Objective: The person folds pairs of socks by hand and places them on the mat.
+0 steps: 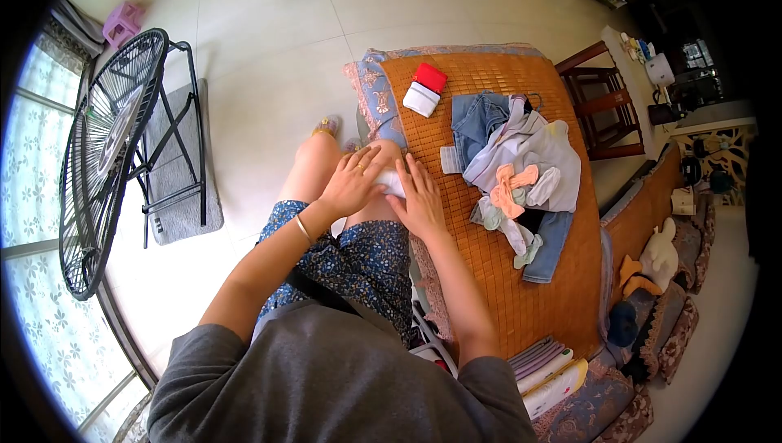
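A small white cloth (392, 182) lies on my thigh between my two hands. My left hand (354, 182) rests on its left side with the fingers spread, a ring and a bangle showing on that arm. From the right, my right hand (421, 199) touches the cloth, its fingers apart. Beyond the hands, a folded white cloth (420, 99) and a folded red cloth (431, 77) lie side by side on the woven mat (489, 313). A loose pile of clothes, with jeans (549, 249), a pale grey garment (521, 150) and peach socks (511, 189), covers the mat's middle.
Folded clothes (547, 374) are stacked at the mat's near end. A black round folding chair (114, 158) stands at the left on a grey rug (175, 166). At the right are a wooden chair (601, 101) and a sofa with cushions (664, 329).
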A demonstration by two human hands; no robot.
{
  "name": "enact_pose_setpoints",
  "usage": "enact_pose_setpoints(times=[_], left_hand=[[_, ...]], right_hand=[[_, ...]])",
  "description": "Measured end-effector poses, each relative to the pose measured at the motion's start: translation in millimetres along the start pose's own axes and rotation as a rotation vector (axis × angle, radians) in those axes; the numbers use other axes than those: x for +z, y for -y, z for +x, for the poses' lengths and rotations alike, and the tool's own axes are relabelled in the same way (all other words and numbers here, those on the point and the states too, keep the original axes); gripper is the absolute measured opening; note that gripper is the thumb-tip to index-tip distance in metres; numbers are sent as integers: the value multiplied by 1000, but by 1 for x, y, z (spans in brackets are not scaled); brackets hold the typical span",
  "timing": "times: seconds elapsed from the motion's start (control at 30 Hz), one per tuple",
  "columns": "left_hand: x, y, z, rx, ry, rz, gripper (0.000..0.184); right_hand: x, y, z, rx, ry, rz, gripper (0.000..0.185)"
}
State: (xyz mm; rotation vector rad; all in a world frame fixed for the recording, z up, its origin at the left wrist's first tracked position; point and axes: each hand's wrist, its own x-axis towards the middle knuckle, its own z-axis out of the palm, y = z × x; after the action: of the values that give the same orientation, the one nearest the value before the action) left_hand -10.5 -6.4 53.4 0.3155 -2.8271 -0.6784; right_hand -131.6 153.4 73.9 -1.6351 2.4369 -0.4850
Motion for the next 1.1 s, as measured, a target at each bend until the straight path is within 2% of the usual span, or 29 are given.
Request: enact_pose_setpoints(times=[0.13,0.27,0.4,0.47,0.5,0.53,0.57,0.6,0.67,0.77,0.83,0.9,0.97,1.03,1.1], left_hand=[[2,3,1,-12,56,86,65],[9,9,-1,-2,74,102,63],[30,9,-5,-76,66,149,60],[37,7,-7,-107,34,146,61],[38,5,-6,-242,-35,-80,61],[39,3,-6,-373,-103,-307,61],[39,2,-7,-373,-101,-309,61],[41,4,-9,-417,-85,-335,62],[44,5,-11,-465,-70,-360,63],[55,8,-12,-485,-129,-354,53],[54,10,-8,-632,-59,-643,48],[46,11,-7,-615,-18,-758,46],[38,10,-6,-594,24,-875,45],[36,12,-9,-420,59,-1074,45],[28,9,-13,-374,63,-1093,50]], right_hand=[[6,-4,1,5,7,-43,70],[12,-9,2,-6,15,-67,67],[22,-12,-2,7,36,-69,64],[29,-10,-2,104,-12,154,60],[33,-11,0,103,-10,154,60],[37,-13,1,119,-66,338,56],[40,-14,2,137,-124,521,52],[42,-13,3,140,-124,521,52],[45,-11,7,354,-161,764,50],[53,-22,12,433,-82,676,46],[51,-29,17,470,-11,717,45],[45,-33,19,506,60,756,44],[34,-34,19,430,151,1105,44],[16,-28,16,349,168,1007,42],[2,-19,12,270,187,909,40]])
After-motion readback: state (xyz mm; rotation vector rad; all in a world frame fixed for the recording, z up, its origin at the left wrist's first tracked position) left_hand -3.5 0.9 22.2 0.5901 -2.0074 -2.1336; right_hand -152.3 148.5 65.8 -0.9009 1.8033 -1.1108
